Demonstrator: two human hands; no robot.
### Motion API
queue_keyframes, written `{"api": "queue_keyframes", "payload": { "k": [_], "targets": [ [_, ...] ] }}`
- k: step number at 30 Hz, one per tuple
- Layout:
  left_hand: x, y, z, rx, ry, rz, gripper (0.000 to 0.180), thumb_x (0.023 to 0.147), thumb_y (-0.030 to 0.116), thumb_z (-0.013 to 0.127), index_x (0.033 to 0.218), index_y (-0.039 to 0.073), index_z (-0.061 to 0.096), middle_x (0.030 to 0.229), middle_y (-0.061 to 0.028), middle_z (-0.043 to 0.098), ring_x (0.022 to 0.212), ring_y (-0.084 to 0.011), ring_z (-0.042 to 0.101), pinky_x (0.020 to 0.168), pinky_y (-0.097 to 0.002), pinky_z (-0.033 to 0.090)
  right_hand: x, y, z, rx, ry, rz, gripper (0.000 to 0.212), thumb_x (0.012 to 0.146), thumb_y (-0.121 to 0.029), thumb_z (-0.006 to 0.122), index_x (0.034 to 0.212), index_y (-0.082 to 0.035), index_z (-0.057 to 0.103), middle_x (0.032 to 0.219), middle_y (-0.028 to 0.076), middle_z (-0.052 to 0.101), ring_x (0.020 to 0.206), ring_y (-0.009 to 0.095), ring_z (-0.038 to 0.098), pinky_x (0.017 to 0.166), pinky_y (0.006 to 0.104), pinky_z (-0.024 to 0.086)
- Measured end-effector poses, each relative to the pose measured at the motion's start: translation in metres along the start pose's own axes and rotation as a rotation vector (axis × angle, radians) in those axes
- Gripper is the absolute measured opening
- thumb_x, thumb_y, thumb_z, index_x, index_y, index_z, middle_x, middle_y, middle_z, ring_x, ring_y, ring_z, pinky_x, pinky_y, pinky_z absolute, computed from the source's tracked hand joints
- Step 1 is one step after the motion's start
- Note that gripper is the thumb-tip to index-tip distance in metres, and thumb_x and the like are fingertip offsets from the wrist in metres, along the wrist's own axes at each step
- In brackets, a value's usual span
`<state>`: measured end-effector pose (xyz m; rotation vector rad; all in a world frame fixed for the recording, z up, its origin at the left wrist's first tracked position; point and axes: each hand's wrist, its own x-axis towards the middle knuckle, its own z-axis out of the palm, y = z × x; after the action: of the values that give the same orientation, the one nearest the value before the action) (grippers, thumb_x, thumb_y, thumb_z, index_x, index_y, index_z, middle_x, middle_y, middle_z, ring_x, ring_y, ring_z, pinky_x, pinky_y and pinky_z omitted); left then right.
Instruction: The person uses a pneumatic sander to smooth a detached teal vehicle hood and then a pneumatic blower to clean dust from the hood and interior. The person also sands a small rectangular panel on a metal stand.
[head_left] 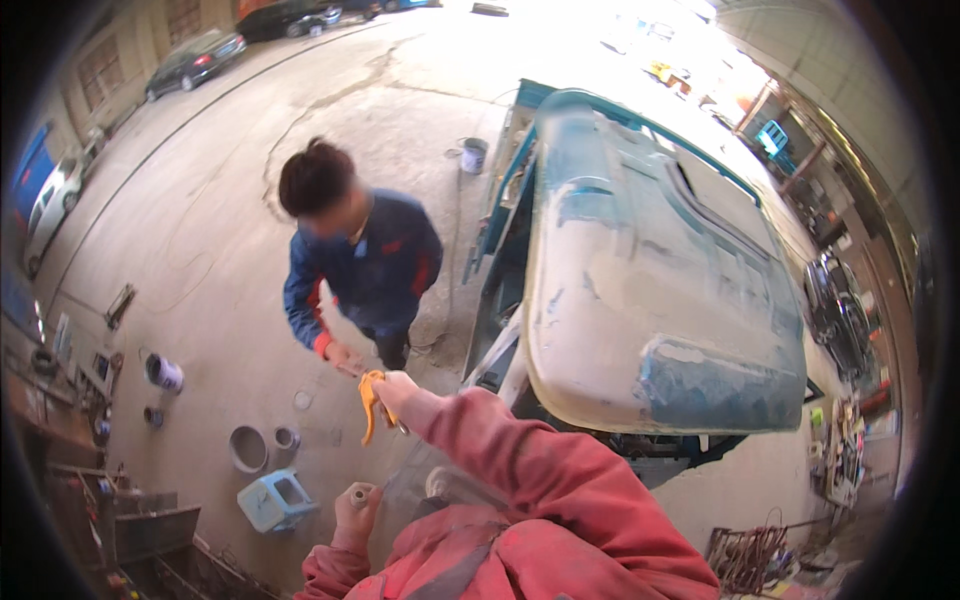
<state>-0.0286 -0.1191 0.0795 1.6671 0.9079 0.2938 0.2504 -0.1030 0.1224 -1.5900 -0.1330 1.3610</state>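
My right hand [396, 389] is stretched out to the front and closed around an orange, trigger-handled tool [368, 408]; its exact kind is unclear. Just beyond it, a co-worker's hand [343, 359] reaches toward the same tool, and I cannot tell whether it touches. Lower down, near my body, my left hand [352, 517] is closed around a small piece with a round, ringed end [359, 495], possibly a hose fitting. The co-worker [362, 255] stands facing me in a dark blue jacket with red cuffs.
To the right is a large truck cab [610, 290], its panel patched with filler and blue-green paint. A light blue plastic stool [277, 501], a grey bucket [248, 449] and a paint pail [164, 372] stand on the concrete floor at left. Another pail [473, 155] is beside the cab.
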Motion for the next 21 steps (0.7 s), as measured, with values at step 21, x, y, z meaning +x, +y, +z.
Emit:
{"api": "queue_keyframes", "payload": {
  "k": [21],
  "targets": [
    [-0.026, 0.286, 0.175, -0.066, -1.176, 0.758, 0.041, 0.092, 0.023, 0.064, 0.128, 0.006, 0.054, 0.1, -0.0138, 0.067, 0.086, -0.027, 0.067, 0.078, -0.0372, 0.052, -0.412, 0.019, -0.171, 0.8, 0.378, -1.379, 0.047, 0.105, -0.044, 0.041, 0.134, -0.007, 0.043, 0.067, 0.001, 0.042, 0.053, 0.011, 0.04, 0.049, 0.0245, 0.035]
  ]
}}
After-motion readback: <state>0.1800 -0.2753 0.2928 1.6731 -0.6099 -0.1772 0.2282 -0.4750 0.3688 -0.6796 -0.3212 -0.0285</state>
